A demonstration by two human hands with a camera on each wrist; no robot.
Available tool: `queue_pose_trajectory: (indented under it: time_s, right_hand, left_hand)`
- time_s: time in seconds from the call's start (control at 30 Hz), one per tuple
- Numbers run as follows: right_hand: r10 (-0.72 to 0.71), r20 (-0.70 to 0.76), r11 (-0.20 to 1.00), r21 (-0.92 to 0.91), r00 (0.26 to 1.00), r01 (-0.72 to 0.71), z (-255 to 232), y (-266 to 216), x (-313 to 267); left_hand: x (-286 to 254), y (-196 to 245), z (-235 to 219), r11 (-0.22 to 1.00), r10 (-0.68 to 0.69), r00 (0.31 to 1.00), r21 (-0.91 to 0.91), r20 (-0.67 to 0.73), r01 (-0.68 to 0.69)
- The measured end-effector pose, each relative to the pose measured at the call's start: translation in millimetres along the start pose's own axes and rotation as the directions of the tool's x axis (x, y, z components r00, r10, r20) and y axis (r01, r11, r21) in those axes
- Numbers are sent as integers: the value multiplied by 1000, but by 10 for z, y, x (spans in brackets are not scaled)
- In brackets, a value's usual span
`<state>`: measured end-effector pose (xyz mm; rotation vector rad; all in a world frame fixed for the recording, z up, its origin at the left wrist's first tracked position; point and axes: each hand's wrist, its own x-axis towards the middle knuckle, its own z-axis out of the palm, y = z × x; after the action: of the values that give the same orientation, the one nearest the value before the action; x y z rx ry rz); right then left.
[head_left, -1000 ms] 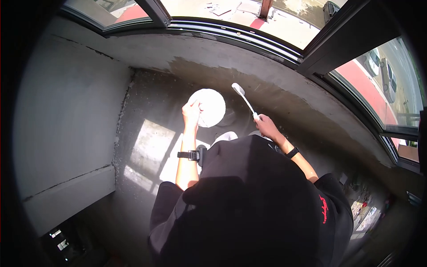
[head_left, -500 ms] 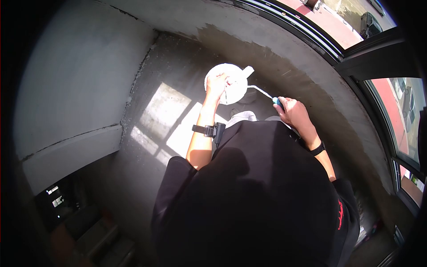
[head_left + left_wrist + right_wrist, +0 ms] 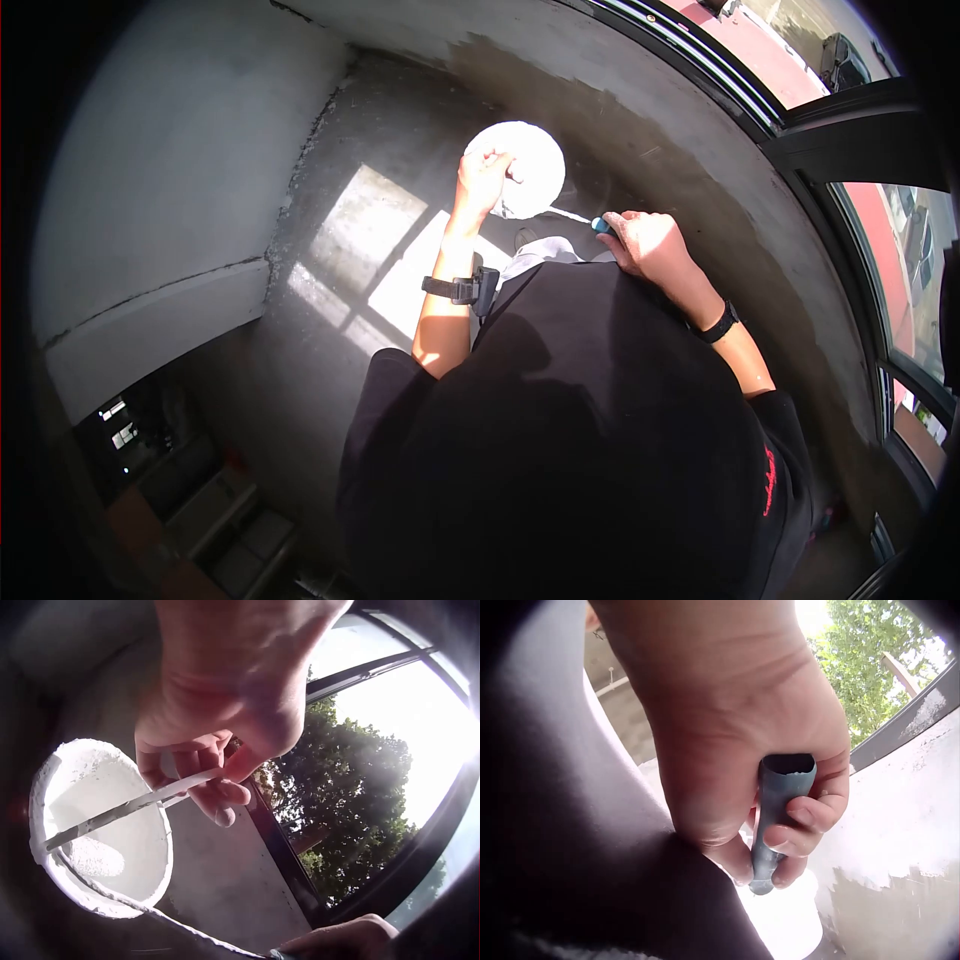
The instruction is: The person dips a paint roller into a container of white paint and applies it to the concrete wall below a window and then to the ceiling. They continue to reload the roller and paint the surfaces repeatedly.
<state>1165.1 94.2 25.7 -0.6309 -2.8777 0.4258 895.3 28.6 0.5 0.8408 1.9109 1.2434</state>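
Note:
My left hand [image 3: 482, 182] grips the strip handle [image 3: 112, 816] of a white bucket [image 3: 540, 160], its fingers curled round it in the left wrist view. White paint [image 3: 124, 810] covers the inside of the bucket. A paint roller sleeve [image 3: 96, 859] lies within the bucket, and its paint-smeared metal rod [image 3: 176, 924] comes out over the rim. On the right, my right hand [image 3: 655, 245] wraps round the roller's blue-grey hollow grip [image 3: 775, 799]. That hand is close to the black shirt [image 3: 590, 400] and lower than the bucket in the head view.
A rough grey wall [image 3: 700, 150] with a darker damp-looking band runs below a dark window frame [image 3: 840, 130]. Sunlight falls in patches on the concrete floor [image 3: 330, 215]. A pale low wall [image 3: 150, 200] stands at left. Dim steps or boxes [image 3: 220, 520] lie at lower left.
The roller went from being held out beside the bucket, to the bucket's far rim, then down inside it. The right hand came in nearer the body. The head view has turned.

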Motion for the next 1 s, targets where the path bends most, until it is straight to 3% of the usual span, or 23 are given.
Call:
queue_pose_trajectory:
  time_s: [0.07, 0.13, 0.27, 0.4, 0.53, 0.63, 0.8, 0.93, 1.0]
  right_hand:
    - [20, -11, 1000, -3, 1000, -21, 57, -36, 113]
    - [81, 106, 996, -39, 991, -78, 85, -45, 252]
    - [99, 99, 993, -79, 990, -92, 240, 17, 355]
    - [141, 29, 989, -40, 990, -140, 364, 26, 354]
    - [287, 185, 958, -53, 940, -282, 381, 40, 332]
    - [253, 61, 965, -90, 965, -247, 526, 108, 236]
    - [329, 158, 941, -138, 931, -309, 683, 133, 255]
    - [287, 101, 956, -99, 953, -277, 658, 99, 239]
    - [250, 57, 966, -77, 966, -246, 628, 80, 201]
  left_hand:
    - [-1, -69, 21, 964, -52, 991, -253, 127, 83]
    - [-37, 26, 38, 958, -70, 987, -265, 147, 107]
    - [-11, 49, 90, 905, -104, 977, -389, 184, 170]
    - [-21, 48, 147, 903, -67, 965, -395, 254, 167]
    - [-72, 8, 198, 881, -106, 948, -414, 299, 229]
    - [-51, 6, 201, 840, -112, 934, -470, 339, 271]
    - [-62, -24, 222, 797, -136, 925, -515, 355, 315]
    - [-41, 15, 221, 799, -135, 922, -511, 363, 318]
    - [15, 16, 211, 827, -157, 943, -483, 294, 288]
